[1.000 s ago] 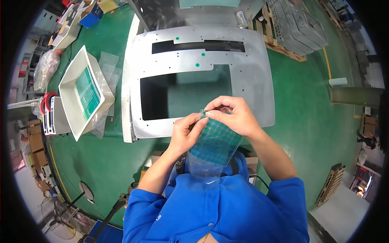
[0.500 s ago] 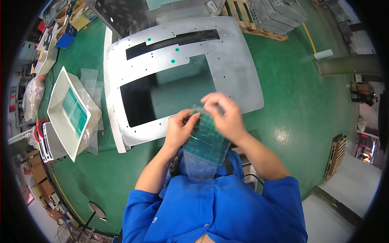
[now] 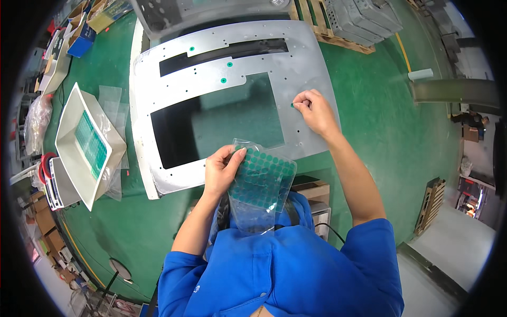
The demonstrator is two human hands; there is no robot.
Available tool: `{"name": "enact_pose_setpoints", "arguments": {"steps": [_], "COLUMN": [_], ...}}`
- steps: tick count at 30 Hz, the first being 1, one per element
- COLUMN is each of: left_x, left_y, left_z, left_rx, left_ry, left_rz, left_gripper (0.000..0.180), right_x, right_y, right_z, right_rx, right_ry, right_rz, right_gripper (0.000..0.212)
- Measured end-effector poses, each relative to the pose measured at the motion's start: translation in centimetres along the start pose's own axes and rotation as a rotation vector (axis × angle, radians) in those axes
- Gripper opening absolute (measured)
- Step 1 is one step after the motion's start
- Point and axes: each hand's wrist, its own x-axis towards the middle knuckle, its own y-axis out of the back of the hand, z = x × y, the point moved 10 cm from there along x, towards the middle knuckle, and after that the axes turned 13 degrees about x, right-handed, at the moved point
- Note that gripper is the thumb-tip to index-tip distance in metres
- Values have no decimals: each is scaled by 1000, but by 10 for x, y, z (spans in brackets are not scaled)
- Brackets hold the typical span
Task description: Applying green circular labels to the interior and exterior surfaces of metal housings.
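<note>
My left hand (image 3: 222, 170) pinches the top edge of a sheet of round green stickers (image 3: 264, 177), with a clear plastic sheet (image 3: 252, 219) hanging beneath it. My right hand (image 3: 316, 112) is at the right part of a silver metal panel (image 3: 211, 87), thumb and finger closed on a small green sticker (image 3: 292, 104) beside the panel's surface. Whether the sticker touches the panel I cannot tell. Three green dots, one of them a green round sticker (image 3: 229, 64), sit on the panel between its two dark cut-outs, around small holes. More small holes dot the metal.
Left of the panel stands a cream tray (image 3: 67, 132) with more green sticker sheets (image 3: 90, 142) inside. Clear plastic sheets (image 3: 113, 105) lie beside it. Grey crates (image 3: 362, 21) rest on a wooden pallet (image 3: 338, 42) at the far right. A person (image 3: 472, 120) is at the far right edge.
My right hand has moved from the sticker sheet up and right to the panel, now with a green sticker in its fingertips. My left hand still holds the sheet, slightly further left.
</note>
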Motion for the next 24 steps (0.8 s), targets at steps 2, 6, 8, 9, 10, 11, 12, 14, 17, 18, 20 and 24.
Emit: {"name": "enact_pose_setpoints", "arguments": {"steps": [2,6,8,9,10,11,12,14,17,18,20,24], "left_x": [1,1,1,1,1,1,1,1,1,1,-1,-10], "left_y": [0,-1,-1,-1,-1,-1,0,0,0,0,2,13], "left_z": [0,1,1,1,1,1,1,1,1,1,1,-1], "left_rx": [-11,-8,-1,2,5,10,16,23,13,1,-22,-74], "left_ry": [0,0,2,2,2,3,3,4,7,10,18,54], "left_rz": [-2,-8,-9,-10,-11,-12,-13,-15,-14,-13,-8,29], "left_gripper": [16,16,16,16,16,17,17,17,18,18,18,18], "right_x": [1,1,0,0,0,0,0,0,0,0,1,7], "right_y": [0,2,2,1,1,0,0,0,2,1,1,-2], "right_z": [-1,-8,-6,-5,-2,0,0,1,-3,-3,-1,13], "right_rx": [-31,-50,-62,-71,-80,-89,-97,-107,-110,-111,-52,70], "right_ry": [-34,16,4,-5,-31,-57,-64,-103,-106,-111,-103,-83], "right_rz": [-8,26,33,33,26,18,18,16,32,22,19,-18], "right_gripper": [4,5,6,6,5,5,4,4,5,5,6,8]}}
